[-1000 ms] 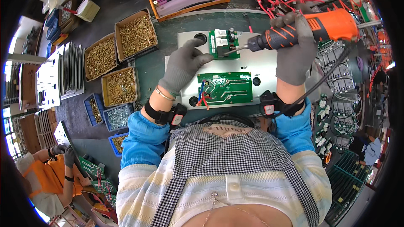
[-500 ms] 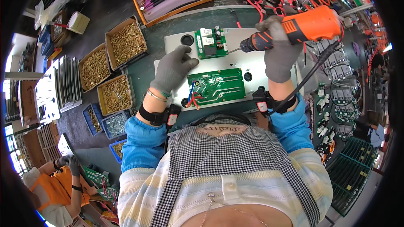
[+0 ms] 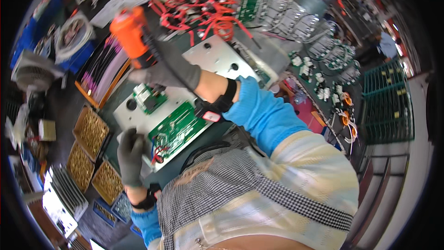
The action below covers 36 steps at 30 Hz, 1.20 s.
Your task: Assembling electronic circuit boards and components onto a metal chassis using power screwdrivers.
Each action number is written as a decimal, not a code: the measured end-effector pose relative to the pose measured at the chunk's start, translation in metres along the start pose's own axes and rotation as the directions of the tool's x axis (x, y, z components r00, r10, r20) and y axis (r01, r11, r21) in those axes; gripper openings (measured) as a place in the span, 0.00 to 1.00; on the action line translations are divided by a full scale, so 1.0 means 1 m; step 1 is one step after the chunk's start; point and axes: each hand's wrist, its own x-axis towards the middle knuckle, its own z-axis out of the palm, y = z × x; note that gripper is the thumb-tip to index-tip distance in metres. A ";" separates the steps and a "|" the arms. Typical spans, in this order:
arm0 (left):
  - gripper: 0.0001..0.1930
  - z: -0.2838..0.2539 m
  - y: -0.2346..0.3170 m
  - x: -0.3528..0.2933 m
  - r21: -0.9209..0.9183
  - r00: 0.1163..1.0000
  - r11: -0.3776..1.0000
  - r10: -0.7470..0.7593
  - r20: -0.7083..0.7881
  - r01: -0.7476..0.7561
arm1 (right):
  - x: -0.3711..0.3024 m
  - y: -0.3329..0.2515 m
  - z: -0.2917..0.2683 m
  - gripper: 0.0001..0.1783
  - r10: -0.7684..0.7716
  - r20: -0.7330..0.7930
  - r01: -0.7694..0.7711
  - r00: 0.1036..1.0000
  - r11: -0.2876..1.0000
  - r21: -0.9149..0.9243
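Right hand clamped on orange screwdriver, upper left; left hand curled, pressing metal plate edge; driver could slip, gouge green circuit board

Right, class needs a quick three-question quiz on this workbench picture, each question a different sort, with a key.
1. True or false: the right hand holds an orange power screwdriver.
2. Where does the left hand rest? A) in a tray of brass parts B) at the near corner of the metal plate beside the green circuit board C) on the coiled red hose
3. Fill in: both hands wear ____ gloves.

Key: 1 true; 2 B; 3 grey.
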 end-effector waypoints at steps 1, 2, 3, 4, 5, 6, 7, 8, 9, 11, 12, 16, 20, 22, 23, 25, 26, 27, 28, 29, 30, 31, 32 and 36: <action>0.15 -0.002 0.001 -0.008 -0.060 0.994 0.995 -0.072 0.080 0.077 | -0.001 -0.008 -0.011 0.15 0.133 0.114 -0.132 0.985 0.991 -0.011; 0.14 -0.001 0.002 -0.019 -0.011 0.995 1.000 0.013 0.103 -0.012 | -0.001 -0.016 -0.017 0.25 0.083 0.114 -0.093 0.990 0.991 0.091; 0.14 0.000 0.003 -0.022 0.168 0.983 0.982 0.061 0.172 -0.090 | -0.004 -0.026 -0.029 0.18 0.009 0.174 -0.041 0.985 0.983 0.181; 0.15 0.003 0.003 -0.031 -0.098 0.969 0.989 -0.084 0.232 0.109 | -0.007 -0.035 -0.042 0.18 -0.041 0.153 0.008 0.987 0.977 0.213; 0.18 0.001 0.004 -0.034 -0.130 0.948 0.978 -0.116 0.296 0.160 | -0.014 -0.044 -0.056 0.19 -0.139 0.142 0.093 0.980 0.952 0.292; 0.19 0.003 0.004 -0.035 -0.093 0.953 0.991 -0.068 0.294 0.099 | -0.021 -0.052 -0.072 0.20 -0.238 0.124 0.179 0.963 0.914 0.364; 0.20 0.004 0.004 -0.035 -0.061 0.951 0.997 -0.022 0.308 0.043 | -0.020 -0.059 -0.092 0.23 -0.349 0.217 0.284 0.912 0.916 0.282; 0.20 0.005 0.003 -0.034 0.004 0.959 0.999 -0.046 0.279 0.047 | -0.019 -0.064 -0.112 0.26 -0.462 0.287 0.452 0.839 0.886 0.105; 0.20 0.006 0.002 -0.034 0.068 0.968 0.996 -0.067 0.243 0.052 | -0.029 -0.067 -0.130 0.24 -0.423 0.330 0.414 0.844 0.905 0.100; 0.24 0.009 -0.002 -0.028 0.226 0.979 0.970 -0.128 0.161 0.089 | -0.051 -0.068 -0.173 0.18 -0.376 0.486 0.514 0.789 0.838 -0.185; 0.24 0.010 -0.004 -0.029 0.157 0.988 0.987 -0.046 0.145 0.023 | -0.064 -0.064 -0.191 0.20 -0.211 0.595 0.519 0.776 0.750 -0.411; 0.18 0.020 -0.007 -0.036 0.086 0.999 0.996 0.003 -0.047 0.001 | -0.125 -0.024 -0.257 0.23 0.341 0.593 0.550 0.729 0.223 -0.805; 0.19 0.030 -0.004 -0.058 0.036 0.967 0.999 0.046 -0.249 -0.038 | -0.152 0.047 -0.309 0.19 0.538 0.526 0.563 0.658 0.112 -0.819; 0.19 0.036 -0.002 -0.066 -0.139 0.937 0.989 -0.088 -0.337 0.043 | -0.154 0.087 -0.324 0.17 0.539 0.549 0.618 0.638 0.067 -0.783; 0.19 0.039 -0.001 -0.071 -0.142 0.915 0.988 -0.113 -0.387 0.062 | -0.152 0.106 -0.332 0.17 0.580 0.533 0.622 0.616 0.057 -0.781; 0.18 0.049 -0.002 -0.084 -0.142 0.865 0.989 -0.112 -0.489 0.048 | -0.143 0.141 -0.348 0.18 0.532 0.593 0.673 0.604 0.059 -0.738; 0.16 0.052 -0.002 -0.088 -0.176 0.825 0.980 -0.175 -0.537 0.093 | -0.140 0.156 -0.355 0.17 0.478 0.621 0.682 0.621 0.062 -0.729; 0.16 0.057 -0.003 -0.095 -0.179 0.811 0.979 -0.180 -0.557 0.094 | -0.135 0.168 -0.361 0.16 0.425 0.652 0.693 0.628 0.076 -0.717; 0.15 0.062 -0.004 -0.104 -0.242 0.800 0.968 -0.196 -0.567 0.066 | -0.129 0.178 -0.366 0.15 0.476 0.622 0.676 0.621 0.074 -0.733; 0.14 0.066 -0.004 -0.114 -0.308 0.759 0.947 -0.265 -0.595 0.089 | -0.123 0.184 -0.369 0.16 0.442 0.576 0.629 0.688 0.031 -0.776; 0.14 0.071 -0.005 -0.125 -0.355 0.769 0.932 -0.276 -0.577 0.068 | -0.114 0.187 -0.371 0.17 0.449 0.514 0.574 0.730 0.005 -0.819; 0.14 0.076 -0.005 -0.134 -0.298 0.789 0.950 -0.250 -0.561 0.089 | -0.106 0.185 -0.373 0.17 0.413 0.373 0.342 0.831 0.149 -0.928; 0.13 0.084 -0.006 -0.141 -0.208 0.813 0.967 -0.235 -0.533 0.143 | -0.092 0.183 -0.368 0.17 0.557 0.166 0.045 0.814 0.225 -0.973; 0.15 0.118 -0.012 -0.141 -0.431 0.822 0.828 -0.499 -0.274 0.359 | -0.030 0.148 -0.346 0.22 0.529 0.512 0.156 0.677 0.577 -0.802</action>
